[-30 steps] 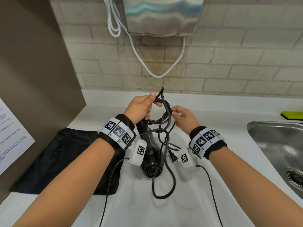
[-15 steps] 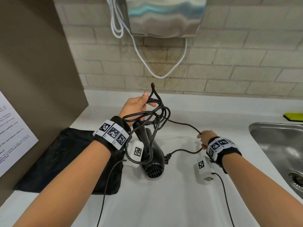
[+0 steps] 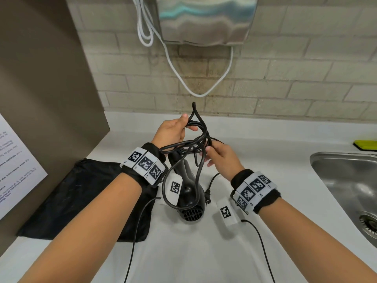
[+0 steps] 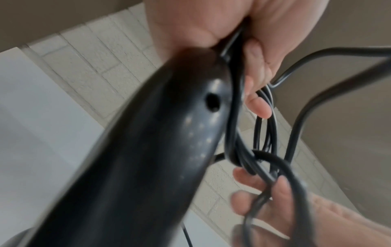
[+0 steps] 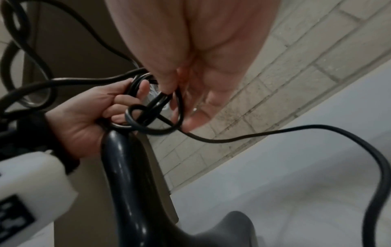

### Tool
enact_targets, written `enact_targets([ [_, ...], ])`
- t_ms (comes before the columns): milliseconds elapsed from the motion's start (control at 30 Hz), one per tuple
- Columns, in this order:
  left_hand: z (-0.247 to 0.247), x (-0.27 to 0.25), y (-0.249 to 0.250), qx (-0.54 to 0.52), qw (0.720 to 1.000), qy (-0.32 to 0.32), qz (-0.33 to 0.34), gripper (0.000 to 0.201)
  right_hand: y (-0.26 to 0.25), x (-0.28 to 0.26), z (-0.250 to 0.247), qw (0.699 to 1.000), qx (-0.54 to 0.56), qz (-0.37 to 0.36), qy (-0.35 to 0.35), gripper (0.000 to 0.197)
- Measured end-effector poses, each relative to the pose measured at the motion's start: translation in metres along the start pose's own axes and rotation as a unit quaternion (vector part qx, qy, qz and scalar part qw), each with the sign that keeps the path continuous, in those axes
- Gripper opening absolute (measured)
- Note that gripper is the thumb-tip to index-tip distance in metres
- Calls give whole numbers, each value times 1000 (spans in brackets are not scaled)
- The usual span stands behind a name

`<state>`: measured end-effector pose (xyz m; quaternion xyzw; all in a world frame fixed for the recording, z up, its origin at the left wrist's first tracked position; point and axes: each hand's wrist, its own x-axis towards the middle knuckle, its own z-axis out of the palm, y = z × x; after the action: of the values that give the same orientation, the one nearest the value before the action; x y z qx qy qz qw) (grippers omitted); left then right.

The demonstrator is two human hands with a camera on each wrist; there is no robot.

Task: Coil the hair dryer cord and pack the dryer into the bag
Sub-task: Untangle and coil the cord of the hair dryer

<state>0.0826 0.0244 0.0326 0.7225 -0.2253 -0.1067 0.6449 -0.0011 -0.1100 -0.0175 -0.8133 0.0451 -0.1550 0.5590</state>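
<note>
The black hair dryer (image 3: 189,193) hangs nozzle-down above the counter, its handle (image 4: 158,150) held in my left hand (image 3: 173,132) together with several loops of the black cord (image 3: 195,139). My right hand (image 3: 221,157) is just right of the loops and pinches a strand of the cord (image 5: 160,100) against the bundle. A long loop sags beside the dryer body, and the plug (image 3: 208,196) dangles near it. The black bag (image 3: 81,199) lies flat on the counter to the left, under my left forearm.
A steel sink (image 3: 346,180) is set into the white counter (image 3: 193,252) at the right, with a yellow-green sponge (image 3: 365,145) behind it. A steel hand dryer (image 3: 206,19) and its white cable (image 3: 195,92) hang on the brick wall. A brown panel with a paper notice (image 3: 16,166) stands at the left.
My right hand, which had drawn a strand of cord out to the right, has come back up to the bundle in my left hand. The plug end now hangs beside the dryer.
</note>
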Motion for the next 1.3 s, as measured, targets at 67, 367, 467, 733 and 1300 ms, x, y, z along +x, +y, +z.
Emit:
enact_targets([
  [67, -1, -1, 0, -1, 1000, -3, 12, 46, -4, -1, -3, 998, 21, -11, 63, 21],
  [367, 2, -2, 3, 11, 1000, 1, 12, 44, -31, -3, -12, 989, 115, -10, 96, 25],
  [467, 2, -3, 3, 9, 1000, 18, 3, 44, -31, -7, -12, 988, 142, 9, 63, 22],
  [733, 1, -4, 3, -8, 1000, 24, 1, 44, -28, -7, -17, 993, 118, -8, 13, 33],
  [1300, 14, -6, 12, 30, 999, -20, 0, 47, -28, 12, 14, 969, -140, -76, 190, 44],
])
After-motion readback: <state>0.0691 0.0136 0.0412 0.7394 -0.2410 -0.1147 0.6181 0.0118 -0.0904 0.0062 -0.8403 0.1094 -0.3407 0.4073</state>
